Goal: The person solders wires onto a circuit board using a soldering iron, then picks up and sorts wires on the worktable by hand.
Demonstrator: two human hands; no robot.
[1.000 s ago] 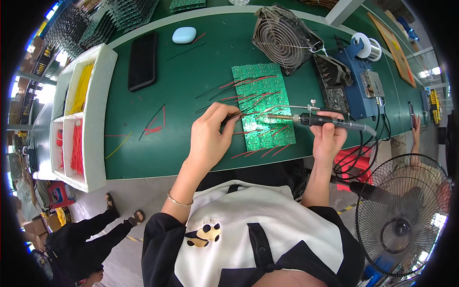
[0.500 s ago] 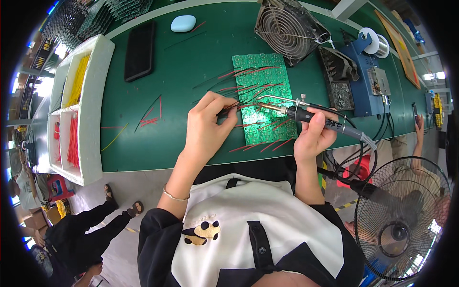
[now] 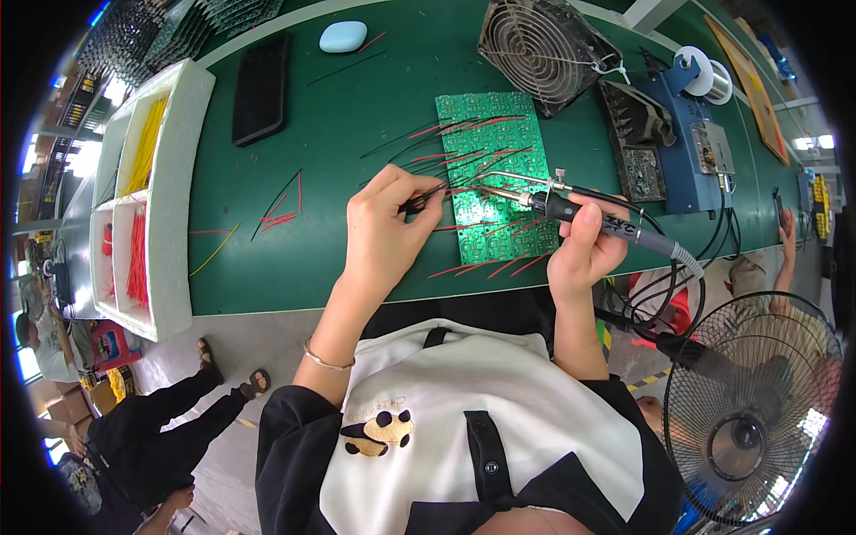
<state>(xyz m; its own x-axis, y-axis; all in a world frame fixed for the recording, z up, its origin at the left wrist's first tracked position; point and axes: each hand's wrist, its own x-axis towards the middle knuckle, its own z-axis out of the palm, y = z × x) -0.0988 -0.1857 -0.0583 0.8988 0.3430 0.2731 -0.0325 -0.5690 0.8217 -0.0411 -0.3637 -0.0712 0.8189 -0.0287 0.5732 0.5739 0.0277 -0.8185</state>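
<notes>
A green circuit board panel (image 3: pixel 499 160) lies on the table before me, with red and black wires spread over it. At its left edge, my left hand (image 3: pixel 388 223) pinches black wires (image 3: pixel 421 201) between thumb and fingers; how many is hidden. My right hand (image 3: pixel 587 245) is closed around a soldering iron (image 3: pixel 560 209) with a dark handle and a grey cable sleeve. A thin metal solder feed tube (image 3: pixel 513 178) runs above the iron. Both tips point left over the middle of the board, close to the wire ends in my left hand; contact cannot be made out.
A white divided box (image 3: pixel 198 160) at left holds yellow and red wires. A black phone (image 3: pixel 260 94), a light blue case (image 3: pixel 342 37) and loose wires (image 3: pixel 282 218) lie nearby. Behind the board stands a small fan (image 3: pixel 544 53); rightward are a blue soldering station (image 3: pixel 678 134) and a solder spool (image 3: pixel 713 80).
The iron and feed tube have shifted slightly at the board's middle. My left hand keeps its pinch on the black wires. The whole view has moved a little.
</notes>
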